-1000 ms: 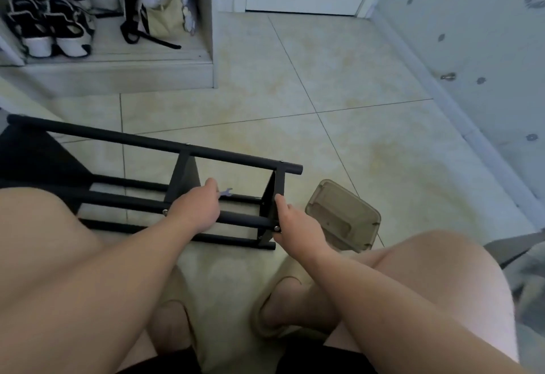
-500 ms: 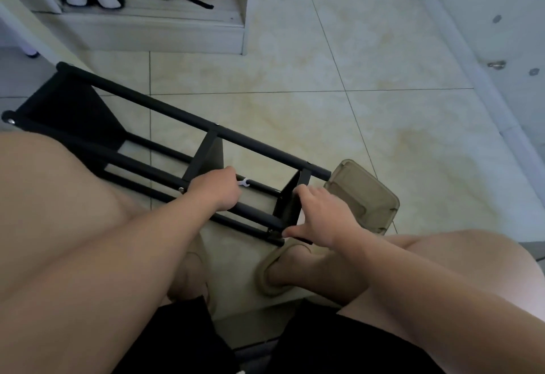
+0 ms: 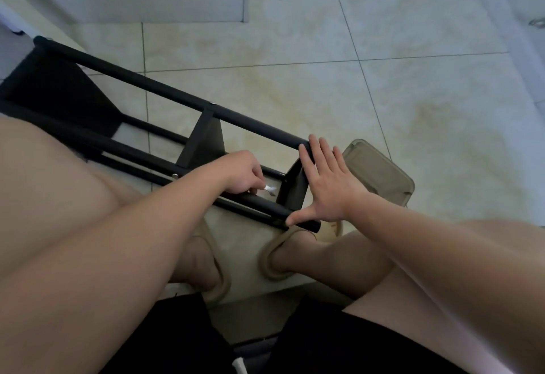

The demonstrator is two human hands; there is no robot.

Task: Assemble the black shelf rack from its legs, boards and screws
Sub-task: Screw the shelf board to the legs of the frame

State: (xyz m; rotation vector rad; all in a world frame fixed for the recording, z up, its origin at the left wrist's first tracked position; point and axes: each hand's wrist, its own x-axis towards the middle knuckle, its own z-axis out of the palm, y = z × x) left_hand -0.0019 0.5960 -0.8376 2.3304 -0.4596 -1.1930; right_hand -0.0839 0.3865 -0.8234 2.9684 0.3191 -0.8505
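The black shelf rack (image 3: 165,93) lies on its side across the tiled floor, its long tubular legs running from upper left to lower right. Two black boards (image 3: 203,140) stand between the legs. My left hand (image 3: 241,171) pinches a small silver wrench (image 3: 269,188) just above the near leg (image 3: 250,204), beside the end board (image 3: 293,189). My right hand (image 3: 326,184) lies flat with straight, spread fingers against the rack's end; its thumb touches the near leg's tip and its fingertips reach the far leg.
A translucent brown plastic box (image 3: 380,171) lies on the floor right behind my right hand. My knees and feet in tan slippers (image 3: 274,258) sit under the rack's near end. A low cabinet step (image 3: 147,1) with shoes is at the top left.
The view has tilted down and closer. My right hand has opened from gripping the end board to a flat, spread palm against the rack's end. My left hand still holds the wrench.
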